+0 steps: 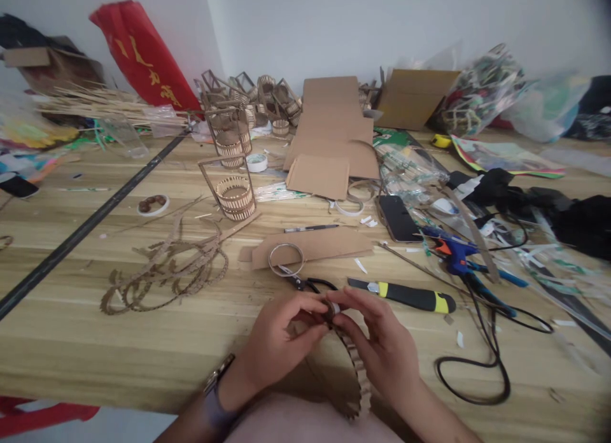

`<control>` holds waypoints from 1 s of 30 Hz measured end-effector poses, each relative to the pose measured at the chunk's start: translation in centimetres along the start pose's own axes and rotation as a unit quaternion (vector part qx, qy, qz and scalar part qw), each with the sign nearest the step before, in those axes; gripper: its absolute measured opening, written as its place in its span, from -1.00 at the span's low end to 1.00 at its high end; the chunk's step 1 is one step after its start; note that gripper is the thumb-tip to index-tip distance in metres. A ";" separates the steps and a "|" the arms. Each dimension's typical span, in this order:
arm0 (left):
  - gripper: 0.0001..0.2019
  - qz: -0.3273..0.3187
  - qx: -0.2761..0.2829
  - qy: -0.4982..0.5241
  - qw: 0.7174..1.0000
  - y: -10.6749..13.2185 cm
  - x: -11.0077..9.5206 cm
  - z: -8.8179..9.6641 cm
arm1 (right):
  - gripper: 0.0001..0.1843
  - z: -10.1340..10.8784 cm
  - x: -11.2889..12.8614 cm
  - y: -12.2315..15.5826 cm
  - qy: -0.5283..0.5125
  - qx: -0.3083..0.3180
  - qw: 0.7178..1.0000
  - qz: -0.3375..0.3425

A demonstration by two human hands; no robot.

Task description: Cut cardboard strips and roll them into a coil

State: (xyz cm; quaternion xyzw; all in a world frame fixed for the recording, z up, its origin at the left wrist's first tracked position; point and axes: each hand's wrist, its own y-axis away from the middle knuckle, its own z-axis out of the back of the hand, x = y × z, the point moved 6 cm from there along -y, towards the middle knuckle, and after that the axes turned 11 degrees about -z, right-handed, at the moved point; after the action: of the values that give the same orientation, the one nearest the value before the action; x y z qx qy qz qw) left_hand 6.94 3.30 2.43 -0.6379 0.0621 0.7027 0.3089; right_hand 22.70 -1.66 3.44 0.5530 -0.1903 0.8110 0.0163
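Observation:
Near the table's front edge, my left hand (281, 335) and my right hand (379, 335) meet fingertip to fingertip. Both pinch the upper end of a curved brown strip with pale slats (360, 373), whose tail hangs in a loop below the right hand. A small round, partly whitish bit shows between the fingertips; what it is I cannot make out. Just beyond the fingers lie dark-handled scissors (298, 281), partly hidden by a thin ring (286, 260). A yellow-and-black utility knife (410, 296) rests right of my right hand.
Tangled brown strips (167, 277) lie at left. Small slatted baskets with tall handles (236, 198) stand farther back. Cardboard sheets (329, 125) lean at the rear. To the right are a phone (398, 218), a blue glue gun (456, 252), its looping black cord (496, 392) and plastic scraps.

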 end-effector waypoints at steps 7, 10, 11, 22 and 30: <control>-0.52 0.206 -0.088 0.326 0.918 -0.3 2.4 -2.0 | -0.55 -0.4 0.5 0.3 -0.074 0.019 0.997 0.019; -0.44 0.253 -0.072 0.406 0.875 0.0 2.9 -3.4 | -0.55 -0.4 1.0 0.4 -0.084 0.020 0.996 0.031; -0.45 0.265 -0.063 0.423 0.864 0.2 3.0 -3.8 | -0.56 -0.4 1.0 0.5 -0.086 0.019 0.996 0.033; -0.52 0.246 -0.099 0.471 0.841 0.4 2.7 -3.2 | -0.47 -0.8 1.0 -0.5 0.076 0.114 0.989 0.049; -0.59 0.220 -0.153 0.464 0.845 -0.4 3.4 -2.9 | -0.71 0.6 0.8 -2.8 0.058 0.124 0.990 -0.025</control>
State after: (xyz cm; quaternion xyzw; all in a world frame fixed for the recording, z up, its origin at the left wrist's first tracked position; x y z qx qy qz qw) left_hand 9.67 3.46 -1.15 -0.8982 0.2287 0.3750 -0.0195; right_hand 23.57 0.65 5.14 0.5074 -0.0730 0.8584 -0.0217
